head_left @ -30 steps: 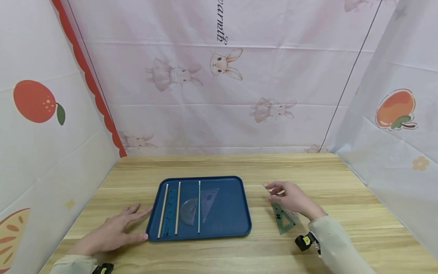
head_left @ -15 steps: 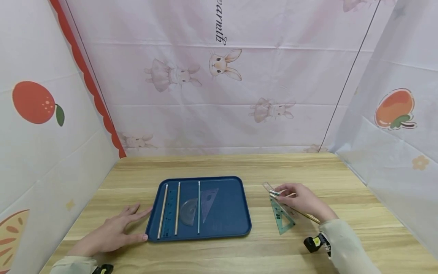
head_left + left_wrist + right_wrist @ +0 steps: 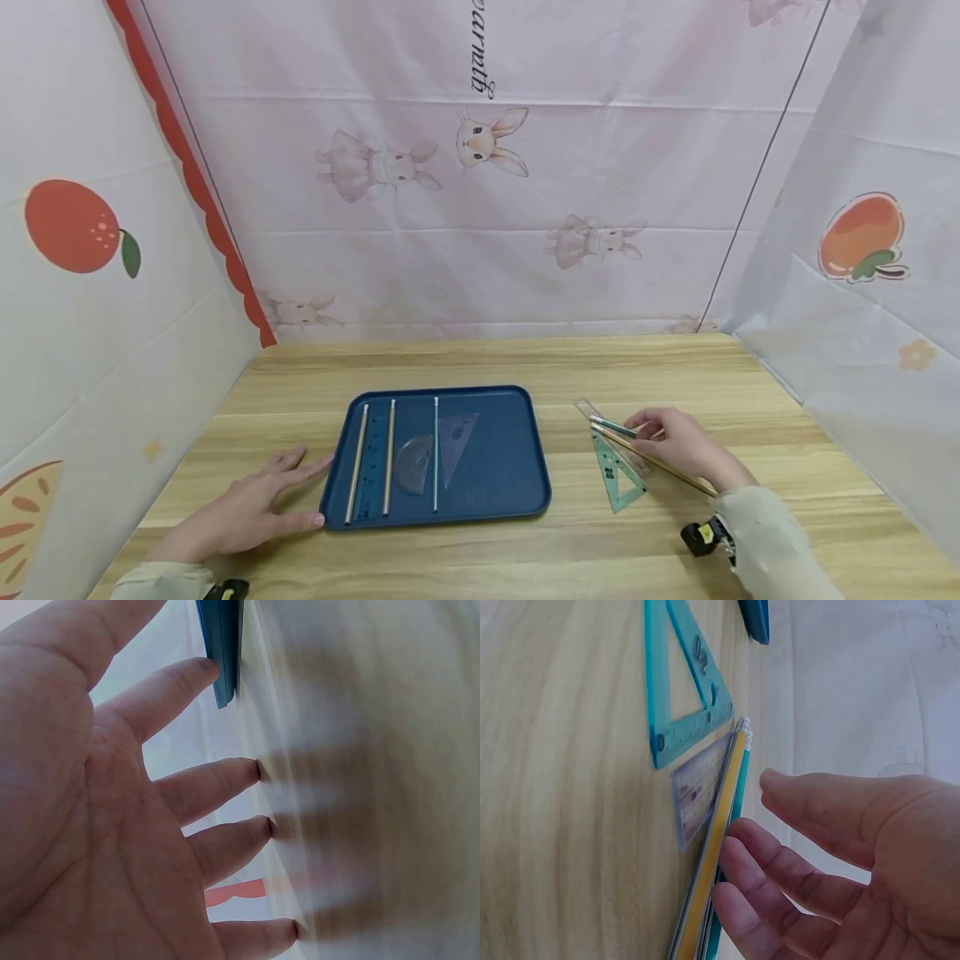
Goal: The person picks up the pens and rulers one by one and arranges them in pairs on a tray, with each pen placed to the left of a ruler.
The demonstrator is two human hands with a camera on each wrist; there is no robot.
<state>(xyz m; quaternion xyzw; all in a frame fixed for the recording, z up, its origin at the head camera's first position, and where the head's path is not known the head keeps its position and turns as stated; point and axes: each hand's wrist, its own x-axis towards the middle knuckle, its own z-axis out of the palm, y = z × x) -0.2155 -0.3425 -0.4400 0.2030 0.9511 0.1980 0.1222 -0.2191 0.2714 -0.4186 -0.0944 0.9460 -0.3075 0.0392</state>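
Observation:
My left hand (image 3: 243,504) lies at the left side of the blue tray (image 3: 502,479), fingers spread. Its index finger and thumb touch the tray's edge, and the other fingertips rest on the table. My right hand (image 3: 682,446) is over a yellow pencil (image 3: 721,817) and a teal pencil (image 3: 742,780), right of the tray. Its fingertips are right at the pencils, while the thumb stands apart from them. Under the pencils lies a clear ruler (image 3: 696,799), and beside it a green set square (image 3: 609,473).
On the tray are a blue ruler (image 3: 372,467), two yellowish pencils, a teal pencil (image 3: 436,458), a clear protractor (image 3: 411,468) and a purple set square (image 3: 454,437). Printed cloth walls (image 3: 420,275) stand behind and at both sides of the wooden table (image 3: 525,558).
My right hand has moved to the right along the pencils, uncovering their eraser ends and the ruler's tip. My left hand and the tray have stayed put.

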